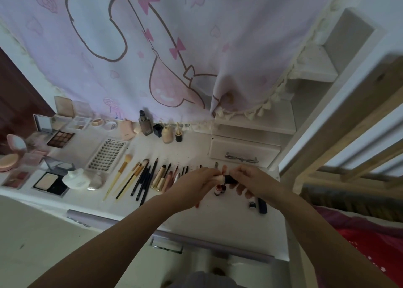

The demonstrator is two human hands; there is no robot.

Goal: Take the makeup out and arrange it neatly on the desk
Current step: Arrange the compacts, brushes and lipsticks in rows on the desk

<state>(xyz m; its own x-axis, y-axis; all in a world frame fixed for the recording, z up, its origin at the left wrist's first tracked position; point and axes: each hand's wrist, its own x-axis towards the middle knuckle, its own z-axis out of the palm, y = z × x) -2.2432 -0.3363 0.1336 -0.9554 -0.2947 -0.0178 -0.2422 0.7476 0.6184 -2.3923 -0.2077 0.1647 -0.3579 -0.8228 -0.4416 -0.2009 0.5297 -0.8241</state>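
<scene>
Both my hands meet over the right part of the white desk. My left hand grips the pale end of a small tube, and my right hand grips its dark end. Two small red-capped bottles stand just below the tube. A row of brushes and pencils lies side by side left of my hands. Further left sit a lash tray, powder compacts and an eyeshadow palette. Foundation bottles stand along the back.
A pink cartoon cloth hangs over the back of the desk. A small white drawer unit stands at the right rear. A dark blue tube and a small silver item lie by my right wrist. A wooden bed frame borders the right.
</scene>
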